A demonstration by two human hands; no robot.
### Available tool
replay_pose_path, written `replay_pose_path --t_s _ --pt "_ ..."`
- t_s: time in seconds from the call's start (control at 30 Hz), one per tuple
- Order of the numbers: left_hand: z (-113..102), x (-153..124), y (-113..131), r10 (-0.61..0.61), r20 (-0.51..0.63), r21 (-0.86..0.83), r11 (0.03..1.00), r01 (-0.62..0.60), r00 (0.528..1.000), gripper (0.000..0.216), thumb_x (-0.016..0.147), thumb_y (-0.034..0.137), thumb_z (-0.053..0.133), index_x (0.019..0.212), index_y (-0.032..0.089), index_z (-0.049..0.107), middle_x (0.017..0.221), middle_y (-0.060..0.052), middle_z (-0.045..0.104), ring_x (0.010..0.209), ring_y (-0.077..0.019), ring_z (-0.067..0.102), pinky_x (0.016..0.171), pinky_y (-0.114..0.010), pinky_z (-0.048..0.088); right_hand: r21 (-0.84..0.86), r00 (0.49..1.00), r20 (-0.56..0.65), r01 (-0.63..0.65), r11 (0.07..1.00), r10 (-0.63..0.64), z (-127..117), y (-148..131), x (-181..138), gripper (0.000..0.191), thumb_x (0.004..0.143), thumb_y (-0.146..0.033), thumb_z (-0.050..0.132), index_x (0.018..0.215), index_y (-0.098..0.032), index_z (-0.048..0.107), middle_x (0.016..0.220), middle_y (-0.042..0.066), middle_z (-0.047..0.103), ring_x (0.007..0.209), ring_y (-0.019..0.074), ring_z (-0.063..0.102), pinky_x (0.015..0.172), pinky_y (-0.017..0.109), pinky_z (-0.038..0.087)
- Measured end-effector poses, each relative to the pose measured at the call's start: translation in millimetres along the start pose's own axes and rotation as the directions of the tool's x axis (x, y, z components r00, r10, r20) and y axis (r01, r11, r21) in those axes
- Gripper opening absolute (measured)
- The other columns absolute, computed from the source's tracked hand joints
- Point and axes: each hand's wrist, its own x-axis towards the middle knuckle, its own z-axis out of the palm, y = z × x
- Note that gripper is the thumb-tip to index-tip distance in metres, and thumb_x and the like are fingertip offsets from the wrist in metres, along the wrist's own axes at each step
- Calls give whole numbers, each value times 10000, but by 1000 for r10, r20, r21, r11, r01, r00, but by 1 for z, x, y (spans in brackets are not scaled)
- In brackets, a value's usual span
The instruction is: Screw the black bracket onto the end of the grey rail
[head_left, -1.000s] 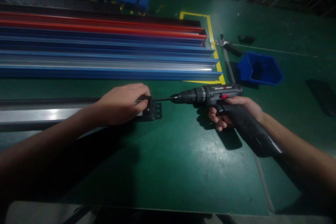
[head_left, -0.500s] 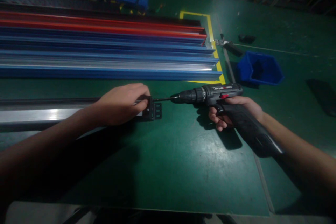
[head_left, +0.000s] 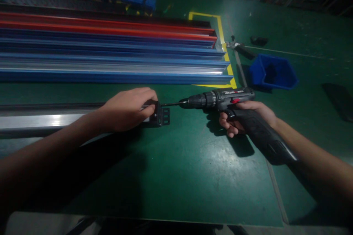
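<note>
Cordless drill [head_left: 234, 96], grasped by the right hand [head_left: 260, 112], points its bit [head_left: 174, 104] leftward at the black end bracket [head_left: 159, 117], nearly along the long axis of the silver profile [head_left: 49, 120] on the tabletop [head_left: 176, 176]; the left hand [head_left: 132, 108] clasps that profile's end.

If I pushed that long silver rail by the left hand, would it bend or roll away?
The silver rail probably won't bend easily: it looks like straight, shiny metal. It likely won't roll, since its bright face looks flat, not round. It might feel awkward to lift, because it runs past the picture's left edge.
</note>
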Motion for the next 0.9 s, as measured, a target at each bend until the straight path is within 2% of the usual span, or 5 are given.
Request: replay_pose_path --t_s 0.43,0.67,0.9 --pt "0 -1 0 -7 2 -5 1000 7 1000 283 959 426 441 1020 243 647 1056 -48 681 918 -241 619 754 -349 427 -22 999 -46 -7 1000 6 -3 0 -2 497 955 -477 556 1218 -60 621 1136 173 702 964 227 727 989 386 555" --pt "0 1 0 -4 13 -17 1000 4 1000 279 957 425 435 1013 243 639 1042 -47 670 921 -244 614 762 -351 421 -12 1000 -14 0 1000 0 -2 0 -1 497 972 -452 529 1236 -40 619 1157 184 696 994 240 723 1008 399 543" --pt "0 0 -1 -1 4 -18 1000 1 1000 286 955 431 437 1012 243 644 1042 -45 673 921 -246 615 763 -349 419 -15 999 -45 -2 1000 1 -1 0 -1 478 965 -455 552 1215 -53 616 1136 176 700 966 230 721 984 387 552"
